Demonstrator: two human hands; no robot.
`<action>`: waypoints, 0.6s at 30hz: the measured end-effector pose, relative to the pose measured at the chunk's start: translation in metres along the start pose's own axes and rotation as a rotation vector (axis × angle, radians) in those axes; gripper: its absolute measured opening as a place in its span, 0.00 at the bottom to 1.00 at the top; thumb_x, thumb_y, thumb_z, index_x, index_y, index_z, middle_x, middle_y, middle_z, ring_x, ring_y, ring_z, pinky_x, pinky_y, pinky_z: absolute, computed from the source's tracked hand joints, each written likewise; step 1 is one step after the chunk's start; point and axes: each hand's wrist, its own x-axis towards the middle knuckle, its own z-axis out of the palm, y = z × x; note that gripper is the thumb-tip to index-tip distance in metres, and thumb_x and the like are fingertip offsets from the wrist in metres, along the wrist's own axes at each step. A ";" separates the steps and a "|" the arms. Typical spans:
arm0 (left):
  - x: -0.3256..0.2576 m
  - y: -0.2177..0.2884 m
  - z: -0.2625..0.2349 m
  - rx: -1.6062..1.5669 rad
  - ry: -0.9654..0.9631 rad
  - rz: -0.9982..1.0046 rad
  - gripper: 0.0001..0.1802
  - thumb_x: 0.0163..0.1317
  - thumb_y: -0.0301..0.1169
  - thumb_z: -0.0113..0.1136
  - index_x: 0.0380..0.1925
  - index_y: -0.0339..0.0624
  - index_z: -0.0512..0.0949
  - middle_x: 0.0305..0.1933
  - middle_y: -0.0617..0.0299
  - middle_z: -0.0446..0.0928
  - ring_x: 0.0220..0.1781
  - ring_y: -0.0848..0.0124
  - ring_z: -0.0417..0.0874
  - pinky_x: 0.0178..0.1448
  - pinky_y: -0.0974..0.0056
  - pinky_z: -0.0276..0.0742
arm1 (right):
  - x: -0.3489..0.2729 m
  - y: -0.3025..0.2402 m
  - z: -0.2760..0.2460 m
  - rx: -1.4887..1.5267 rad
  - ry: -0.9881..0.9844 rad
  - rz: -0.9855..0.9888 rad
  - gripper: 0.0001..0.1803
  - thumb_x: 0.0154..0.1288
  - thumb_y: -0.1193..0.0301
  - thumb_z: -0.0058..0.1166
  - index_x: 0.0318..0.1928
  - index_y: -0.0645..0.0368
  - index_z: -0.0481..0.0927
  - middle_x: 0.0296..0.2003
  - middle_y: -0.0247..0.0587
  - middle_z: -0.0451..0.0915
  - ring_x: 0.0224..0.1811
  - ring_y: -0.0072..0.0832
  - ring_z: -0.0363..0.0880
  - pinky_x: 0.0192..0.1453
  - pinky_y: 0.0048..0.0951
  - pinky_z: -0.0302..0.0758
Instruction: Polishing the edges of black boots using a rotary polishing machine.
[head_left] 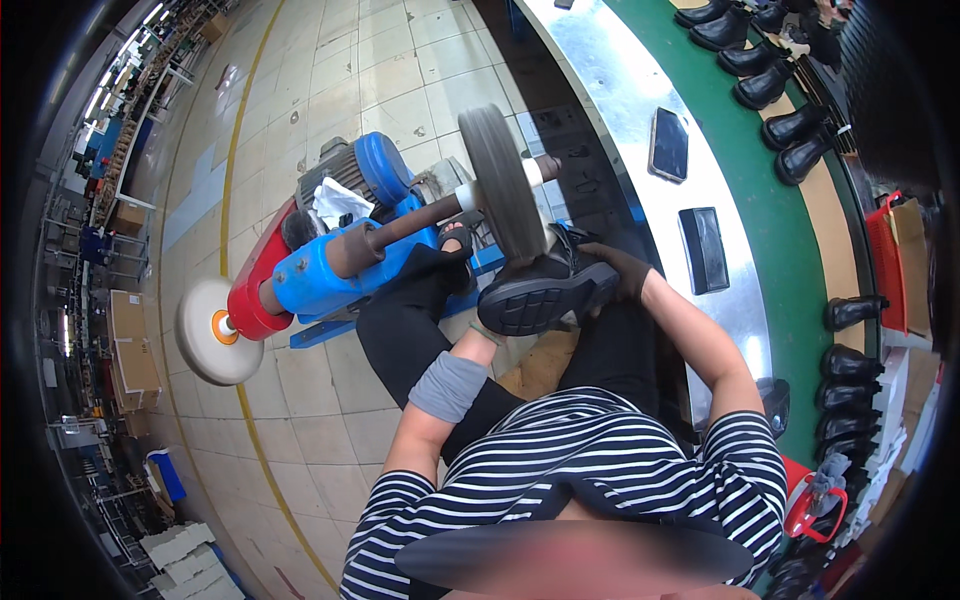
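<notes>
A black shoe (535, 297) is held with its ridged sole facing me, against the lower edge of a dark grey buffing wheel (500, 190). My right hand (622, 268), in a dark glove, is closed round one end of the shoe. My left hand (486, 330) is at the other end, mostly hidden behind the sole; only a bit of its glove cuff shows. The wheel sits on the steel shaft (420, 222) of a blue and red machine (318, 272). A white wheel (218, 330) is on the machine's far left end.
A metal bench (725, 320) runs along my right, with a phone (668, 145) and a dark flat case (704, 250) on it. Beyond it, several black shoes (762, 84) line a green belt (720, 75). A white cloth (338, 202) lies by the motor (330, 172).
</notes>
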 end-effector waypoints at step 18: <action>0.006 -0.020 -0.039 0.204 0.661 0.231 0.14 0.56 0.34 0.55 0.37 0.34 0.79 0.38 0.55 0.81 0.39 0.64 0.82 0.51 0.64 0.75 | 0.078 -0.023 -0.014 -0.132 -0.056 -0.353 0.31 0.64 0.46 0.46 0.49 0.62 0.77 0.36 0.42 0.83 0.32 0.29 0.81 0.41 0.28 0.78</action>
